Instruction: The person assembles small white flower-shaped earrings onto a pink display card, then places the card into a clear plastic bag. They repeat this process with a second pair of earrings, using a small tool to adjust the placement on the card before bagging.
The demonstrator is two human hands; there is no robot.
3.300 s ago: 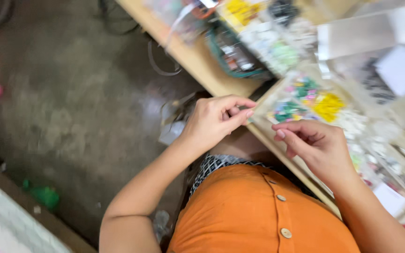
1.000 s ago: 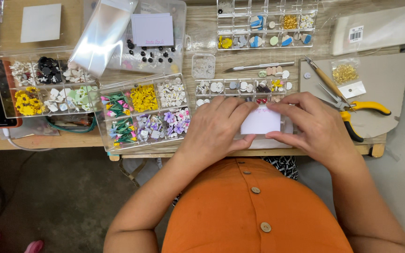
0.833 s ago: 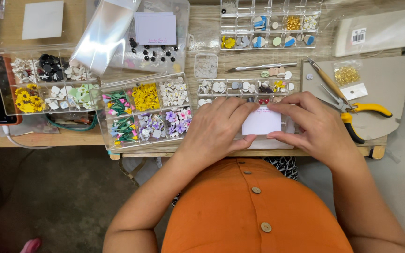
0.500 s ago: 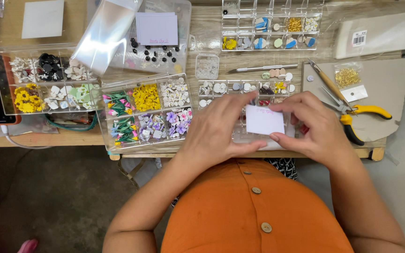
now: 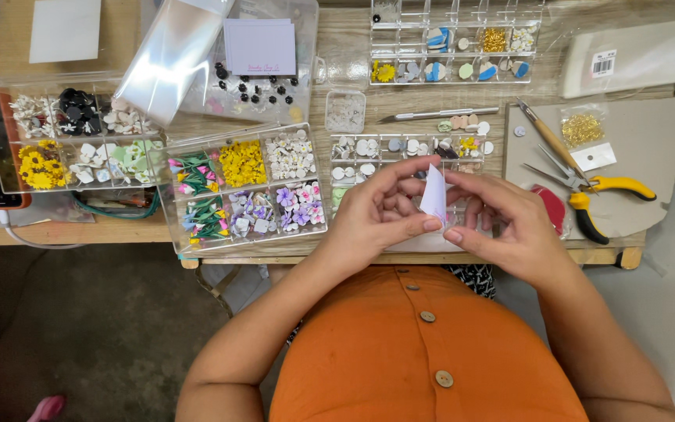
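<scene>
You hold the small white card (image 5: 434, 195) upright between both hands, your left hand (image 5: 376, 215) and right hand (image 5: 509, 227) each pinching its lower edge, long axis vertical, over the table's (image 5: 353, 101) near edge beside the flower-bead tray (image 5: 244, 187).

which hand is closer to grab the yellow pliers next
Right. The right hand sits just beside the yellow pliers; the left hand pinches the small white card and lies farther off.
</scene>
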